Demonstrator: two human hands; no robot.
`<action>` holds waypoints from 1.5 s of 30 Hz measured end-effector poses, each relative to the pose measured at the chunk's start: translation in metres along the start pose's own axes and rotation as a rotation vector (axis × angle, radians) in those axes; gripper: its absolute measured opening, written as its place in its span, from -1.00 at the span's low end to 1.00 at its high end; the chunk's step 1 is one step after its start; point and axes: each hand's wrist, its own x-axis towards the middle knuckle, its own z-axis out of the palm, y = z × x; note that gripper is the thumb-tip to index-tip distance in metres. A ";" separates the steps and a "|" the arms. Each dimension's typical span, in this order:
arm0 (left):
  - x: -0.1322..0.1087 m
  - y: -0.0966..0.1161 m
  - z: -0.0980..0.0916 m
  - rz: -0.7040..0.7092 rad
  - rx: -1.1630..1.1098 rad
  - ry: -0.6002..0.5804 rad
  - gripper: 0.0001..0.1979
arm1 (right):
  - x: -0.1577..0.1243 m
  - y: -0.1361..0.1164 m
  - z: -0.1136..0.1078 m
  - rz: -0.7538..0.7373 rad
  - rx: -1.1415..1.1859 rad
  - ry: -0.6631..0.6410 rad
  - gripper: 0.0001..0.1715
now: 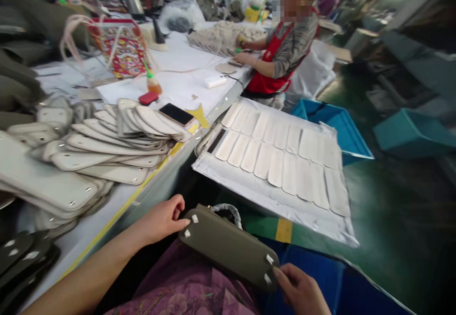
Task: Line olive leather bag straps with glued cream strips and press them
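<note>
Above my lap I see an olive-green handbag, its long rounded base turned towards me. White bits of tape or film sit near the ends of that base, and a plastic-wrapped ring or handle shows behind it. At the left end, my left hand pinches the edge between thumb and curled fingers. The opposite end is gripped at its corner by my right hand. Beyond my left arm, pale oblong panels with metal studs lie in overlapping piles on the white table.
A board bearing rows of pale panels juts out beside the table. Blue bins stand at the right, another by my lap. A phone, a glue bottle and a red bag are on the table. A co-worker works opposite.
</note>
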 end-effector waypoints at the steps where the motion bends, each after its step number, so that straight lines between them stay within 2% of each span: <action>1: 0.000 0.001 0.000 0.028 0.074 0.030 -0.70 | -0.001 0.000 -0.001 -0.011 -0.006 0.004 -0.58; 2: 0.000 0.003 0.002 0.093 0.143 0.086 -0.66 | -0.002 0.000 -0.002 -0.023 -0.008 0.020 -0.60; 4: 0.004 0.014 0.011 0.325 0.273 0.211 -0.61 | -0.004 0.003 -0.003 -0.047 0.002 0.063 -0.63; 6: 0.010 0.037 0.030 0.590 0.341 0.240 -0.55 | -0.006 0.007 -0.004 -0.058 0.031 0.093 -0.67; 9: 0.017 0.082 0.073 0.879 0.364 0.084 -0.36 | -0.008 0.011 -0.005 -0.080 0.047 0.125 -0.70; 11: 0.021 0.106 0.100 0.945 0.383 -0.045 -0.15 | -0.010 0.013 -0.006 -0.100 0.048 0.136 -0.71; 13: 0.025 0.120 0.117 0.938 0.410 -0.133 -0.05 | -0.011 0.015 -0.007 -0.110 0.068 0.123 -0.72; 15: 0.028 0.124 0.124 0.919 0.433 -0.163 -0.05 | -0.011 0.017 -0.009 -0.109 0.098 0.092 -0.72; 23: 0.022 0.128 0.122 0.937 0.416 -0.125 -0.25 | -0.014 0.023 -0.014 -0.140 0.133 0.037 -0.69; 27: 0.017 0.133 0.126 0.921 0.422 -0.106 -0.31 | -0.016 0.022 -0.014 -0.174 0.097 0.091 -0.68; 33: 0.016 0.132 0.130 0.919 0.450 -0.101 -0.29 | -0.017 0.015 -0.013 -0.168 0.029 0.165 -0.73; 40: 0.018 0.140 0.132 0.828 0.456 -0.094 -0.39 | -0.011 0.016 -0.009 -0.133 -0.029 0.193 -0.77; 42: 0.018 0.144 0.135 0.797 0.459 -0.099 -0.41 | -0.006 0.020 -0.007 -0.125 0.011 0.175 -0.76; 45: 0.017 0.146 0.138 0.766 0.459 -0.114 -0.35 | 0.002 0.031 -0.005 -0.116 0.187 0.096 -0.75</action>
